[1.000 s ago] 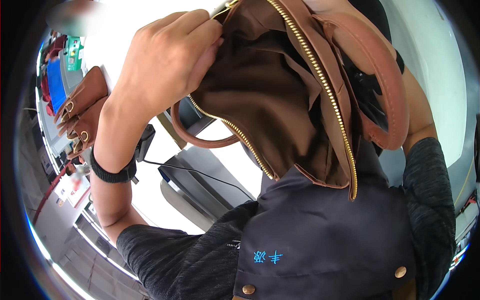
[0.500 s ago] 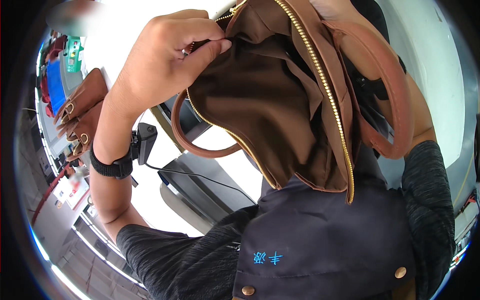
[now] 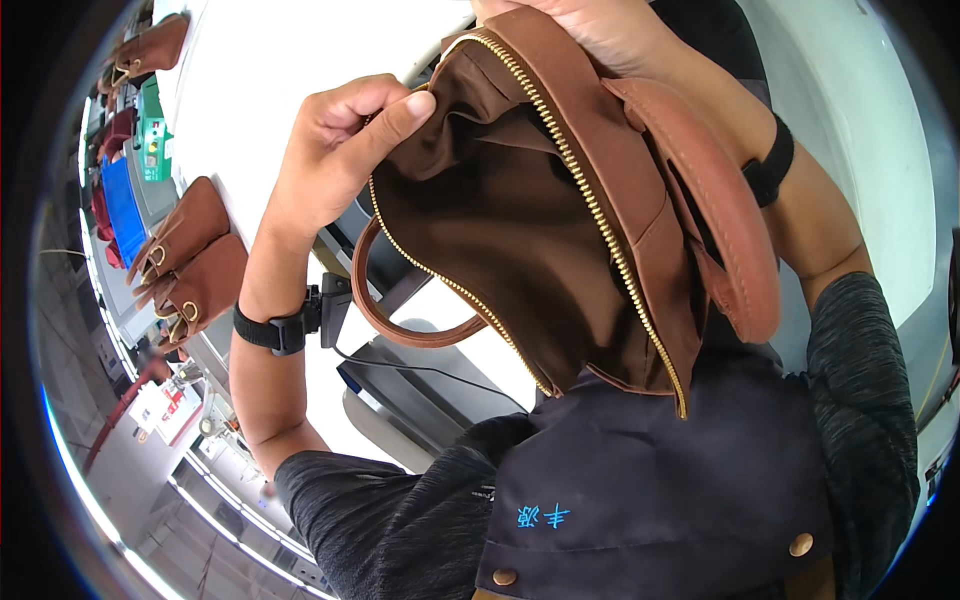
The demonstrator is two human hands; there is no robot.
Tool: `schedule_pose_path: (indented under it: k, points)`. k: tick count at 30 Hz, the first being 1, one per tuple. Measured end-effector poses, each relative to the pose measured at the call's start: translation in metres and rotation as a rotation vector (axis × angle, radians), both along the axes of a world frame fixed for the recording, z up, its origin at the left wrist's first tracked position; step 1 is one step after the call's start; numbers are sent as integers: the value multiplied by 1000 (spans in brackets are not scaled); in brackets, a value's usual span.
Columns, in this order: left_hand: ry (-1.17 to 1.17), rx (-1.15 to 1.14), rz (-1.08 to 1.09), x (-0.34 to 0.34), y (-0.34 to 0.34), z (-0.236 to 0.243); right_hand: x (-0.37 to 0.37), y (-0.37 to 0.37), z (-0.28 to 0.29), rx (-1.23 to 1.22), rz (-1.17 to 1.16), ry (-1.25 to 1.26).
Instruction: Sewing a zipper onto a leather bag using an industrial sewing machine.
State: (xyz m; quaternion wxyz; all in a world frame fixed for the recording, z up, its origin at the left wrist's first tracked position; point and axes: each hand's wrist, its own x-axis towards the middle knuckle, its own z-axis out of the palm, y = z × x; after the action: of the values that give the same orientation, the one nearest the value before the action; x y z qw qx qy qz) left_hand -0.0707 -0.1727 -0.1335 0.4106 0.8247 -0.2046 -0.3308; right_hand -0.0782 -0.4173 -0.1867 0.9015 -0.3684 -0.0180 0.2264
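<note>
A brown leather handbag (image 3: 590, 130) with dark brown lining (image 3: 500, 230) gapes wide, its near end against my dark apron (image 3: 650, 470). A gold-toothed zipper (image 3: 575, 165) runs along both sides of the mouth. My left hand (image 3: 350, 150) is closed on the left rim, thumb inside and fingers partly hidden. At the far end, my right hand (image 3: 610, 30) grips the bag; its fingertips are hard to see near the picture's upper edge. One rounded handle (image 3: 745, 250) stands out on the right, below my right forearm; the other handle (image 3: 400, 338) loops out on the left.
Beyond the bag lies a white tabletop (image 3: 270, 60). More brown handbags (image 3: 205, 275) stand along its left side, near a blue item (image 3: 122, 210) and a green device (image 3: 155, 140). A black device (image 3: 335, 310) on my left wrist strap trails a cable (image 3: 430, 372).
My left hand has moved lower and slightly right, still on the rim. My right hand shows more at the far end. The bag has turned a little, and the view has shifted.
</note>
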Motion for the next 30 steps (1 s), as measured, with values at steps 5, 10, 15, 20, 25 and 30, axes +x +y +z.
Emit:
schedule_pose_path:
  k: [5,10,15,20,25,30]
  points:
    - [-345,1,-87,-5,0,10,2,-1,-1,-53,-20,-19]
    - [-378,128,-64,-8,-1,24,3,0,-1,10,-7,3]
    - [-416,211,-82,-14,-5,35,6,-1,-4,-25,30,-4]
    - [-517,238,-189,-10,-5,39,8,4,-11,-12,12,-16]
    - [-734,207,-293,-11,-8,28,8,12,-15,45,-25,1]
    - [-633,142,-253,-13,-6,20,4,11,-11,59,-38,91]
